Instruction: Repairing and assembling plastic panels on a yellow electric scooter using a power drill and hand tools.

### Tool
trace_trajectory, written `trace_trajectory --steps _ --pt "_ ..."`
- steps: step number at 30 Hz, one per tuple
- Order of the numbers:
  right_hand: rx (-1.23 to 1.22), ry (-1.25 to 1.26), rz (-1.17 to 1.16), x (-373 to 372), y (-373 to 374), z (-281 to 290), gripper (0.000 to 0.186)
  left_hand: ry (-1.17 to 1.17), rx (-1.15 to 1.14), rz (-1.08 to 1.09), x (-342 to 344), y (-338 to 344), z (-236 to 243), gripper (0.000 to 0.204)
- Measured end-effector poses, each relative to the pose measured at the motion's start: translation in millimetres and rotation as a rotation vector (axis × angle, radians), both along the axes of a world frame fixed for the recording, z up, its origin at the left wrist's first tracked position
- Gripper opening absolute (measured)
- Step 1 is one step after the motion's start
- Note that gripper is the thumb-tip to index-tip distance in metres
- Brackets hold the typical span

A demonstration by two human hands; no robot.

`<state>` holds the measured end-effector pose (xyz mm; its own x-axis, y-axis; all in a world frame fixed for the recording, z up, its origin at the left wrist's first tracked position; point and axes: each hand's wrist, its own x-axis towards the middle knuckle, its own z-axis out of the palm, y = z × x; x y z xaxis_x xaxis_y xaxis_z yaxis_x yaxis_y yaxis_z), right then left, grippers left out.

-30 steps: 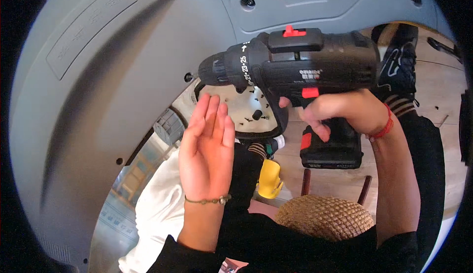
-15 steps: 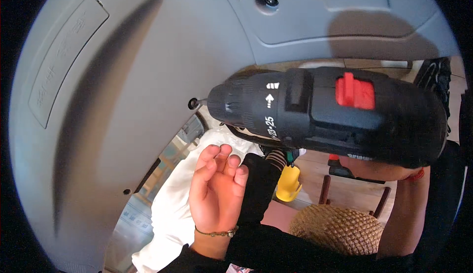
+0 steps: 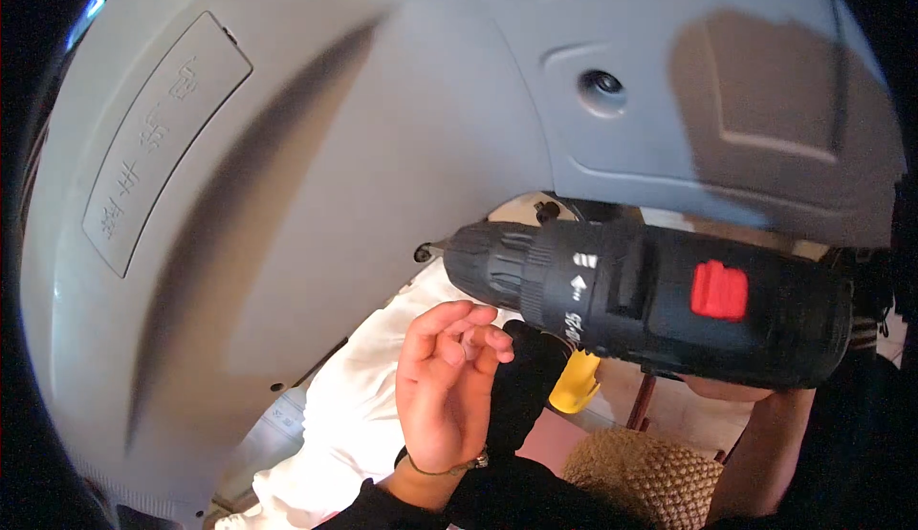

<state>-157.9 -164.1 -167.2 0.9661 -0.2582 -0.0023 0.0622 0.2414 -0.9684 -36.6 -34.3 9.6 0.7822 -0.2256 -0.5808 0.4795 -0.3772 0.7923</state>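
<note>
A black cordless drill (image 3: 612,291) with a red switch on top lies across the right side, its chuck pointing left. My right hand (image 3: 729,389) grips it from below; the drill's body hides most of the fingers. The drill's bit reaches a dark recessed screw hole (image 3: 423,253) near the edge of a large curved grey plastic panel (image 3: 325,195). How deep the tip sits in the hole I cannot tell. Just below the chuck, my left hand (image 3: 448,387) is held palm up with its fingers loosely curled, and nothing shows in it.
Another recessed hole (image 3: 602,86) is in the upper grey panel, and a small hole (image 3: 277,388) lies lower on the edge. White cloth (image 3: 335,425) is under the panel. Below stand a yellow plastic object (image 3: 576,384) and a woven tan seat (image 3: 645,468).
The view has shifted, so panel, drill and hands appear further right and mostly lower. My left hand's fingers have curled in more and lie closer to the chuck. The bit stays at the same hole.
</note>
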Motion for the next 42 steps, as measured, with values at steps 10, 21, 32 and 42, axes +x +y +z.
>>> trace_trajectory --steps 10,21,32,42 --pt "0.227 0.038 0.049 12 10 9 0.021 -0.189 0.099 -0.091 7 -4 10 0.054" --pt "0.418 0.144 0.099 11 -4 29 0.025 -0.145 0.171 -0.02 9 -25 10 0.071" --pt "0.539 0.221 0.006 10 -26 50 0.03 -0.126 0.191 -0.025 1 -34 7 0.078" --pt "0.674 0.269 0.106 0 -12 37 0.027 -0.134 0.234 -0.006 -5 -31 4 0.082"
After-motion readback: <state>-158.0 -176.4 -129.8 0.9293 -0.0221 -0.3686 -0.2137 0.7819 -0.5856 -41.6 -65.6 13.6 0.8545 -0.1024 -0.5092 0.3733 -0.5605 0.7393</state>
